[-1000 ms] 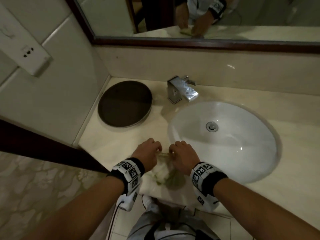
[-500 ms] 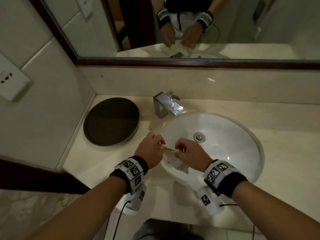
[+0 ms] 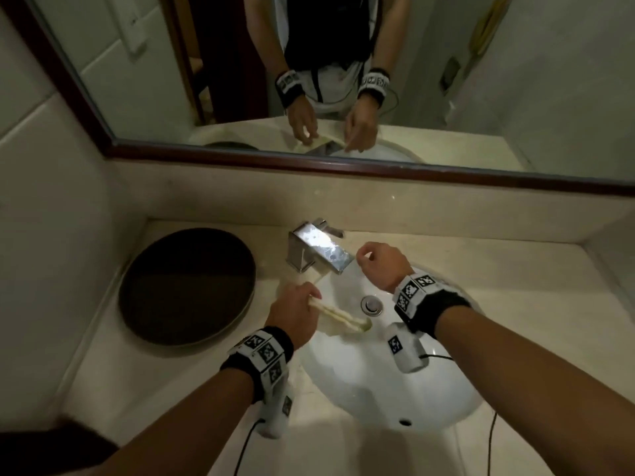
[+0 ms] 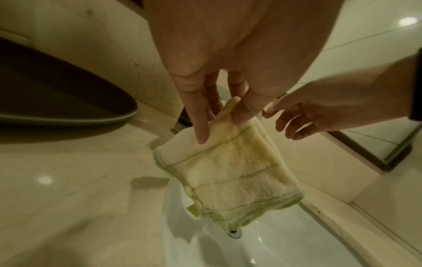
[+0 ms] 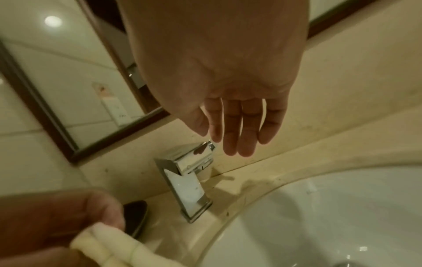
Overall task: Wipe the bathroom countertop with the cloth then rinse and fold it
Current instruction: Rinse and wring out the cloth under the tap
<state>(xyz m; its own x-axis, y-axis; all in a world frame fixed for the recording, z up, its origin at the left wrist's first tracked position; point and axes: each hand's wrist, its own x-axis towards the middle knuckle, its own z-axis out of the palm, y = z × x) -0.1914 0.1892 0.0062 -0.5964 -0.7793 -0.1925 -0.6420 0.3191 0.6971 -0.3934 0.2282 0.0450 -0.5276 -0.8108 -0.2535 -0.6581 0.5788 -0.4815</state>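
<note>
- Round dark tray point(image 3: 187, 286) lies flat on the countertop point(image 3: 103, 365), left of the sink point(image 3: 388, 383)
- Left hand point(image 3: 293, 317) pinches one end of the folded cloth point(image 3: 338, 316) between thumb and fingers; the left wrist view shows the index finger point(image 4: 198, 122) extended along the fabric
- Left forearm reaches in from the lower left, hand at the sink's left rim
- Cloth hangs over the basin, pale with greenish stitched edges; lower corner is above the drain point(image 3: 371, 304)
- Faucet point(image 3: 318, 247) stands behind the basin, between the two hands
- Right hand point(image 3: 379, 266) holds nothing; fingers relaxed and slightly bent, just beside the faucet's right side, whether touching cannot be told
- Right forearm crosses above the basin from the lower right
</note>
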